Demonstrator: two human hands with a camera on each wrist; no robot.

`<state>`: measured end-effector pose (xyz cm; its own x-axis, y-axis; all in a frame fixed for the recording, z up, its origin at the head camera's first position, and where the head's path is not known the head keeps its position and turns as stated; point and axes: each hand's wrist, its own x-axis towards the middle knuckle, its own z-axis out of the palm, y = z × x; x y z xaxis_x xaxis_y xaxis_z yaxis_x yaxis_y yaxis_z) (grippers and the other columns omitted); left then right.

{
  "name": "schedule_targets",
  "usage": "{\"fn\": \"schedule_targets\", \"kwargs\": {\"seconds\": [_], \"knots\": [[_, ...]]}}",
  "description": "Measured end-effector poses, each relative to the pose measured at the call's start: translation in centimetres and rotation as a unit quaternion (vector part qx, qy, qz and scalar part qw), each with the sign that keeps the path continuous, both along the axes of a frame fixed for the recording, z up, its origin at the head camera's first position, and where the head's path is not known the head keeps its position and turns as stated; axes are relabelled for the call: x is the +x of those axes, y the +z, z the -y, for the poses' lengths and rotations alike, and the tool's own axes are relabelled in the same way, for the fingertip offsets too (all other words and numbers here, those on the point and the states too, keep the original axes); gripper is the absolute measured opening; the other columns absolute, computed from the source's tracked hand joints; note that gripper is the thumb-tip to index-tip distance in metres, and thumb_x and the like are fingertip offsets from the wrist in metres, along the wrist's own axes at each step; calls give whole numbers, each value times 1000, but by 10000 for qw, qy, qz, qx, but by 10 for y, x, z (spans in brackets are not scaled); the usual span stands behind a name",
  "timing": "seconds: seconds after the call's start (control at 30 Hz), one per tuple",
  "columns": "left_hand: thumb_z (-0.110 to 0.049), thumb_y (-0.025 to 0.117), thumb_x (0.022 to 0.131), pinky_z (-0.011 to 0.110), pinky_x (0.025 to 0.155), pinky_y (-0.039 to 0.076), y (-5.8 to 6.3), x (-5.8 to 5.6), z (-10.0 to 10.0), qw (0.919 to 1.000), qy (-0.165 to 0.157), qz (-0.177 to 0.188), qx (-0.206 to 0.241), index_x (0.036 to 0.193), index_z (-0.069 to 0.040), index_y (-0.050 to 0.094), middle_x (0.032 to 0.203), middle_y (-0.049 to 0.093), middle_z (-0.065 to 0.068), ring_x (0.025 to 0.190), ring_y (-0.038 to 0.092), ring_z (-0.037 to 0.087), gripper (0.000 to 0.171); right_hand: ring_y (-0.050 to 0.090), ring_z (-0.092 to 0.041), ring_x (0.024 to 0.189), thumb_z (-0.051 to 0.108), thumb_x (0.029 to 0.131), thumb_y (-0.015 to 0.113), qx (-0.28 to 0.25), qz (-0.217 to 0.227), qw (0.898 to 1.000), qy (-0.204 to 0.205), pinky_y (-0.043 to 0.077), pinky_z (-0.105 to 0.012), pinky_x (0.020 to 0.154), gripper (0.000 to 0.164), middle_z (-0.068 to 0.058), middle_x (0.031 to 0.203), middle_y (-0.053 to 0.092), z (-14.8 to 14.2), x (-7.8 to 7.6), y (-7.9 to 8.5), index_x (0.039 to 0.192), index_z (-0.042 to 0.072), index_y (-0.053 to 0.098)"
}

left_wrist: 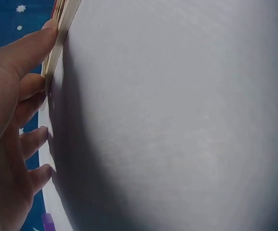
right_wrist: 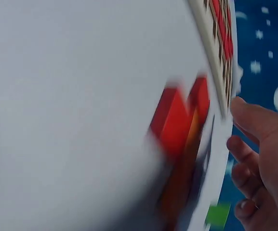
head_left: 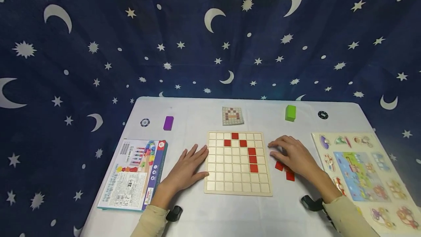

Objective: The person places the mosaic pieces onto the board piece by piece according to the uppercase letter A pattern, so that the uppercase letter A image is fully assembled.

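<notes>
A square wooden grid board [head_left: 238, 184] lies on the white table, with several red square tiles [head_left: 253, 159] set in its upper and right cells. My left hand [head_left: 188, 167] rests flat beside the board, fingers spread and fingertips at its left edge. My right hand [head_left: 294, 155] hovers just right of the board, its fingers loosely bent, thumb apart from them and nothing visible between. Beneath it lie loose red tiles [head_left: 290, 176], partly hidden by the hand and blurred in the right wrist view. A small pattern card [head_left: 232, 116] with a printed grid lies behind the board.
At left lies a boxed bead set [head_left: 131, 175]; at right, a picture puzzle board [head_left: 361, 171]. Toward the back are a purple block [head_left: 168, 123], a green block [head_left: 290, 113], a white-and-dark chip [head_left: 145, 122] and a black chip [head_left: 323, 115]. A starry curtain [head_left: 190, 28] hangs behind.
</notes>
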<state>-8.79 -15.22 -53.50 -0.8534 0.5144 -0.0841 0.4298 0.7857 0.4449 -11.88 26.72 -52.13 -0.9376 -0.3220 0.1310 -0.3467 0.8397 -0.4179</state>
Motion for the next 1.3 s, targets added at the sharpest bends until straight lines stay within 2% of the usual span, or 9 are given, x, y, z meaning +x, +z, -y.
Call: {"fn": "schedule_targets", "kwargs": {"seconds": [0.17,0.3,0.4,0.6,0.77,0.9,1.07,1.17,1.3], "knots": [[-48,68,102,67,133,20,2,0,2,10000,44,61,3,167,-13,38,176,35,3,167,22,37,79,63,-21,100,18,88,88,195,185,9996,-14,57,-51,90,27,-1,113,71,-41,16,2,115,23,81],[-47,69,102,67,133,20,2,0,2,9999,56,89,30,166,-13,38,176,35,3,167,23,38,79,65,-25,101,17,87,88,350,190,9989,-229,59,-55,90,24,-4,111,71,-59,22,2,111,21,83],[-47,68,102,67,133,20,2,1,2,9999,47,97,21,167,-13,38,176,35,3,167,22,37,79,65,-28,100,18,87,88,475,188,9980,-380,58,-58,89,28,-9,113,71,-66,22,1,114,18,83],[-47,68,102,68,132,21,4,0,0,10000,7,68,63,166,-12,38,176,35,4,166,23,39,78,66,-33,104,19,88,86,680,529,9957,-337,59,-62,90,35,-15,119,70,-75,21,4,123,14,80],[-47,68,102,67,133,20,6,-1,0,10000,18,78,33,167,-13,38,176,34,4,167,22,38,79,64,-26,93,21,87,88,676,288,9967,-350,59,-49,80,34,-12,113,72,-73,18,5,120,13,81],[-46,69,102,67,133,20,7,-1,-1,9999,3,101,23,167,-13,38,176,33,4,167,22,38,79,60,-20,88,22,85,89,445,-119,9983,-352,54,-39,73,34,-8,107,73,-59,13,2,117,12,81],[-46,69,102,68,132,21,6,-1,-1,10000,13,92,31,166,-12,38,176,34,4,166,23,39,79,56,-18,85,22,87,89,111,-141,9997,-193,50,-34,71,36,-7,107,74,-18,-1,2,119,10,80],[-46,68,102,67,133,20,5,0,-1,9999,20,119,33,167,-13,38,176,34,4,167,22,38,79,57,-18,85,25,88,88,27,-111,9999,6,50,-35,73,36,-5,108,74,15,-9,3,121,12,80],[-46,69,102,67,133,20,5,0,-1,9999,35,141,69,167,-13,37,176,34,3,167,22,38,79,65,-20,92,31,91,86,18,-106,9992,389,57,-42,82,37,-3,111,74,61,-15,4,123,14,80]]}}
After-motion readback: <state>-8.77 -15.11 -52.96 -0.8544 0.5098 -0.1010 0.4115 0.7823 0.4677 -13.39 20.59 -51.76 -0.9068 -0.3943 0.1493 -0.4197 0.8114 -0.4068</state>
